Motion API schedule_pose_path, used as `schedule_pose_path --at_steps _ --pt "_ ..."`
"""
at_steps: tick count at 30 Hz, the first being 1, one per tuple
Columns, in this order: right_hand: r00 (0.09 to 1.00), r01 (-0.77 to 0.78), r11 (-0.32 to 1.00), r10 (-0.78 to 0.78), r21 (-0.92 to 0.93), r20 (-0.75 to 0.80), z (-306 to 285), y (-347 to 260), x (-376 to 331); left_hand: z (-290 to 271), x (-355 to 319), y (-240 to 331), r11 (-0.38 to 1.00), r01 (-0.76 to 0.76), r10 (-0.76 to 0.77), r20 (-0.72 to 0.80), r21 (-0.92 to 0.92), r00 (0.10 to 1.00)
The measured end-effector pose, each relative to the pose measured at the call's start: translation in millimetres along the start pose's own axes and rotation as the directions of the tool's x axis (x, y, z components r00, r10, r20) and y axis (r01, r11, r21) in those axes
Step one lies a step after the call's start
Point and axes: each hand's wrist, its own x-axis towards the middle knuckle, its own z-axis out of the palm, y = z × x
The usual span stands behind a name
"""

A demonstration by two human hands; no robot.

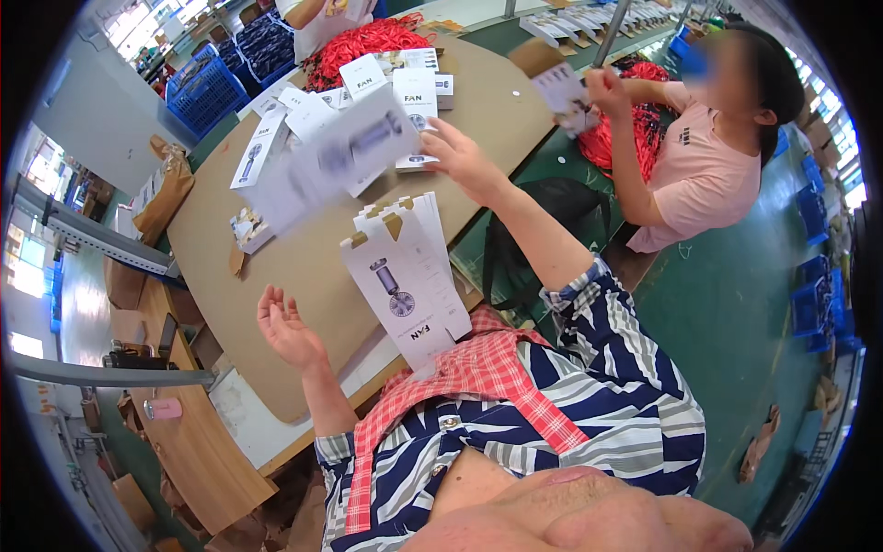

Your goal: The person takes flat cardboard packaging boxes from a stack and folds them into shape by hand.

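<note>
A white fan box (322, 179), blurred by motion, is tilted above the pile of other white fan boxes (366, 77) on the table. My right hand (463, 163) is at its right end, fingers stretched apart; whether the fingertips still touch the box I cannot tell. My left hand (291, 329) is raised over the table's near left part, empty, with fingers loosely apart. Between my arms, a row of flat white fan boxes (402, 299) with open brown top flaps leans against my red checked apron (478, 361).
The brown-topped table (303, 345) bears a heap of red cords (368, 46) at its far side. To the right, a person in a pink shirt (704, 175) handles a box (555, 89) beside more red cords (635, 138). A black bag (561, 216) lies near my right elbow.
</note>
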Motion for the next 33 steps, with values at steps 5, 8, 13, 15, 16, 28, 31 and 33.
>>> schedule_pose_path --at_steps 5,8,13,15,16,28,31,33 --pt "0.998 -0.047 0.714 0.061 -0.699 -0.004 -30.6 105.5 -20.6 28.4 -10.4 -35.4 0.897 0.249 -0.299 0.087 0.364 0.950" --pt "0.959 -0.139 0.694 0.272 -0.706 0.079 13.0 120.9 -45.5 28.0 -4.8 -81.7 0.805 0.247 -0.404 0.194 0.539 0.894" --pt "0.993 0.116 0.583 -0.067 -0.804 0.095 33.8 99.0 -74.2 63.2 -31.8 -40.2 0.715 -0.071 -0.267 0.367 0.695 0.891" --pt "0.974 0.225 0.508 -0.149 -0.832 0.172 29.7 74.9 -85.6 62.0 -45.5 -18.5 0.691 -0.197 -0.173 0.424 0.695 0.889" --pt "0.977 0.208 0.640 -0.097 -0.740 0.190 28.8 63.6 -89.6 64.0 -50.4 -3.5 0.851 -0.031 -0.235 0.433 0.525 0.870" --pt "0.797 0.008 0.979 -0.130 0.205 0.590 70.4 -2.7 -114.7 58.4 -51.8 34.3 0.958 0.034 -0.241 0.737 0.283 0.631" --pt "0.894 -0.257 0.847 0.025 0.465 0.448 69.2 19.0 -101.4 52.1 -56.8 3.2 0.885 0.230 -0.413 0.456 0.404 0.789" --pt "0.885 -0.280 0.943 0.183 0.177 0.428 74.4 11.0 -99.7 56.6 -60.6 5.7 0.903 0.277 -0.406 0.441 0.329 0.800"
